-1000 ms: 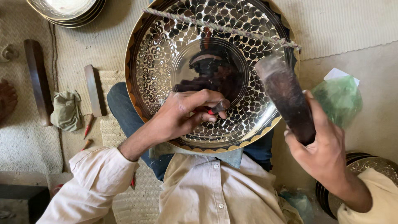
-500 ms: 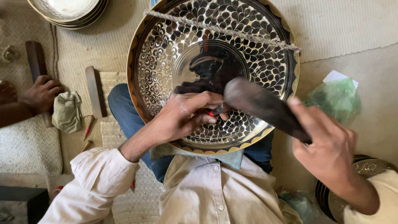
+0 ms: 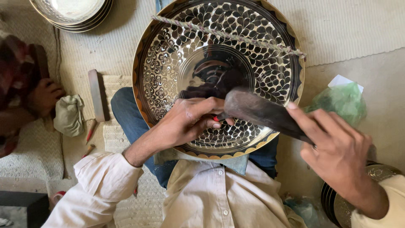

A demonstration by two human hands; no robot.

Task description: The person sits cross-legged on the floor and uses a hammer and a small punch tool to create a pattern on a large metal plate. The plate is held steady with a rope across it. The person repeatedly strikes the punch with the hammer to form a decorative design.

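A large round metal plate (image 3: 168,50) with a leaf pattern and a gold and black rim leans on my lap. A twisted cord (image 3: 228,33) runs across its upper part. My left hand (image 3: 185,122) rests on the plate's lower middle and pinches a small red-tipped chisel (image 3: 216,119) against the surface. My right hand (image 3: 337,152) grips a dark wooden mallet (image 3: 257,112). The mallet's head lies right at the chisel, over my left fingers.
Stacked metal plates (image 3: 71,12) lie at the top left and more plates (image 3: 337,202) at the bottom right. Another person's hand (image 3: 44,97) is at the left, near a cloth pouch (image 3: 69,115), a wooden block (image 3: 98,95) and small tools (image 3: 90,131). A green bag (image 3: 339,101) lies right.
The mallet has swung down from upright at the right to the chisel in my left hand. The other person's hand has come in at the left.
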